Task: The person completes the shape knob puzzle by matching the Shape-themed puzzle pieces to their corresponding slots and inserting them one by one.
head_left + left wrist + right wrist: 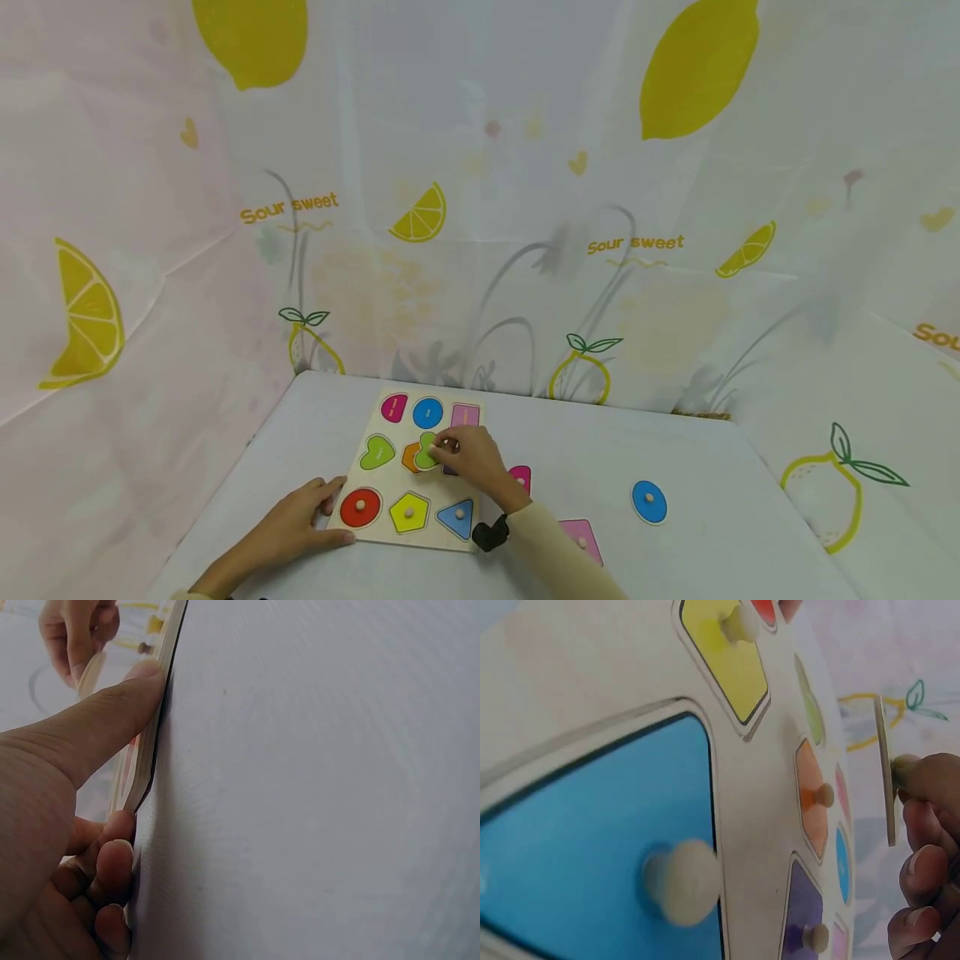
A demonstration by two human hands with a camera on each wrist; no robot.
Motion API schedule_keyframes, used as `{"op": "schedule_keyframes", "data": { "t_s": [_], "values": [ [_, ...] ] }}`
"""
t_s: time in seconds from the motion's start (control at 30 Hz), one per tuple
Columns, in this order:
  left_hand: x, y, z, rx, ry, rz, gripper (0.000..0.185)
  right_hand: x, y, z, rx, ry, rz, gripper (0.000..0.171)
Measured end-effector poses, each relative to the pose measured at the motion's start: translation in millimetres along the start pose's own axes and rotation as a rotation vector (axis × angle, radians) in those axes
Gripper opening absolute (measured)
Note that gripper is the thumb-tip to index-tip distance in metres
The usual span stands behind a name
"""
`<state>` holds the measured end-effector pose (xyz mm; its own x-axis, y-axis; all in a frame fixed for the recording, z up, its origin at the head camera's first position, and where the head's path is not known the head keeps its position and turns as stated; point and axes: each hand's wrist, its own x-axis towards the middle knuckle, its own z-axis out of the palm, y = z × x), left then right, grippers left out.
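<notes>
A wooden shape puzzle board (382, 536) lies on the table with red circle (360, 507), yellow pentagon and blue triangle (465, 518) pieces in its front row. My right hand (474, 457) pinches the knob of a green heart piece (425, 451) above the board, overlapping the orange piece (409, 457). Edge-on in the right wrist view, the heart piece (886, 772) is clear of the board. The printed green heart slot (377, 452) shows to its left. My left hand (288, 521) holds the board's near left corner, thumb along the front edge and fingers against the left side.
Right of the board on the white table lie a magenta piece (522, 477), a pink piece (582, 537) partly behind my right sleeve, and a blue circle piece (649, 502). Behind hangs a lemon-print cloth (480, 292).
</notes>
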<state>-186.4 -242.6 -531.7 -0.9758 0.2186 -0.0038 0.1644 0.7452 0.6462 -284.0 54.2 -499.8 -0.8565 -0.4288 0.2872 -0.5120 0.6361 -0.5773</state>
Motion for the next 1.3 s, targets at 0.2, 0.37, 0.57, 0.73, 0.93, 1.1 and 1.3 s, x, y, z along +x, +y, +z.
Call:
{"op": "schedule_keyframes", "data": {
  "t_s": [0.2, 0.37, 0.57, 0.73, 0.93, 1.1, 1.3],
  "values": [
    [0.7, 1.0, -1.1, 0.002, 0.001, 0.015, 0.095, 13, -13, 15, 0.021, 0.002, -0.018, 0.014],
    [-0.7, 1.8, -2.6, -0.003, -0.003, 0.03, 0.093, 19, -20, 24, -0.002, -0.009, -0.011, 0.014],
    [-1.2, 2.3, -4.3, -0.021, -0.006, 0.041, 0.092, 25, -22, 32, -0.022, -0.004, 0.004, 0.015],
    [-1.2, 1.8, -3.3, -0.014, -0.011, 0.036, 0.092, 29, -23, 44, -0.034, -0.015, 0.019, 0.014],
    [-2.5, 0.3, -3.1, -0.014, -0.006, 0.07, 0.091, 37, -31, 54, -0.055, -0.035, 0.052, 0.015],
    [-3.6, 0.1, -2.9, -0.016, -0.011, 0.064, 0.091, 40, -39, 62, -0.097, -0.045, 0.054, 0.013],
    [-2.2, 1.1, -2.1, -0.002, 0.001, 0.038, 0.093, 44, -47, 69, -0.096, -0.057, 0.075, 0.014]
  ]
}}
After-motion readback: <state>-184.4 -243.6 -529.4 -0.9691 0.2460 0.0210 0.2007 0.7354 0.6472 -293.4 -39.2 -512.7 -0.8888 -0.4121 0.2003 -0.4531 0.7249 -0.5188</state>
